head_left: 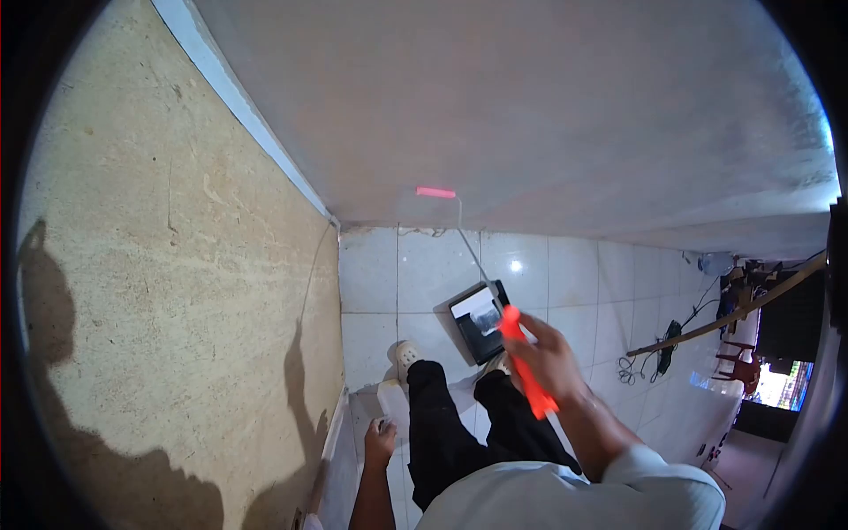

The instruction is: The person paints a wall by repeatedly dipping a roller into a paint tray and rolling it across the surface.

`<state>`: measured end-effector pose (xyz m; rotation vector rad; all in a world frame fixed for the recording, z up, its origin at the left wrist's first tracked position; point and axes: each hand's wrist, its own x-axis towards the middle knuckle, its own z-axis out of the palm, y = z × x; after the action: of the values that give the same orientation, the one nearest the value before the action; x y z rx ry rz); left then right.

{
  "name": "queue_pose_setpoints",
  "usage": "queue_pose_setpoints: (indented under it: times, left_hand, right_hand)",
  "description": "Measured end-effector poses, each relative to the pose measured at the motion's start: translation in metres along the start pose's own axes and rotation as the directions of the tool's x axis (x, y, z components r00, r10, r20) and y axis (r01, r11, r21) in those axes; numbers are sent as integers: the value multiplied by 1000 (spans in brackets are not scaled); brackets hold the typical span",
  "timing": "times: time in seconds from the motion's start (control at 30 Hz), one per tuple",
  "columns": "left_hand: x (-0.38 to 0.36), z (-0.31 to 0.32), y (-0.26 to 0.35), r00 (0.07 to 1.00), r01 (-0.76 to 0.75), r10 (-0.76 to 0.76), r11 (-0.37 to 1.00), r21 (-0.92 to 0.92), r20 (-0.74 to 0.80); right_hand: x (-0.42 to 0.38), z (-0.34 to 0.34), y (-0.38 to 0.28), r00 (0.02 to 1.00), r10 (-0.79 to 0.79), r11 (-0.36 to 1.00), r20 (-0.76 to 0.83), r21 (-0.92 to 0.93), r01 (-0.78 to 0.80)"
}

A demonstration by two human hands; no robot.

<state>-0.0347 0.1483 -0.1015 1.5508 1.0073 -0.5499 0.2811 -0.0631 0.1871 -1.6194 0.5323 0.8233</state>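
Note:
My right hand (549,360) is wrapped round the orange handle of a paint roller (528,371). From the handle a thin metal rod runs up to the pink roller head (435,192), which is at the lower part of the grey wall (530,106); whether it touches cannot be made out. Below the rod, a black paint tray (466,338) with something white in it lies on the floor by my feet. My left hand (381,439) hangs low by my left leg with its fingers curled; what they hold, if anything, is too small to name.
A rough yellowish wall (177,265) stands close on my left, meeting the grey wall at a white strip (256,119). White tiles (565,269) cover the floor. On the right are tangled cables (669,347), a long wooden pole (738,316) and a red chair (742,367).

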Motion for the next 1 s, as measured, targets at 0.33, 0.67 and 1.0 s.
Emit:
queue_pose_setpoints:
  times: [0.33, 0.67, 1.0]
  left_hand:
    - [16, 20, 62, 987, -159, 158, 985, 65, 14]
    - [1, 7, 64, 997, -62, 63, 997, -49, 34]
    - [-26, 13, 138, 967, -253, 252, 957, 146, 26]
  right_hand:
    - [221, 35, 95, 1000, -29, 996, 13, 88, 27]
    - [-143, -33, -80, 999, -36, 998, 11, 52, 35]
    - [81, 20, 11, 992, -107, 991, 70, 88, 101]
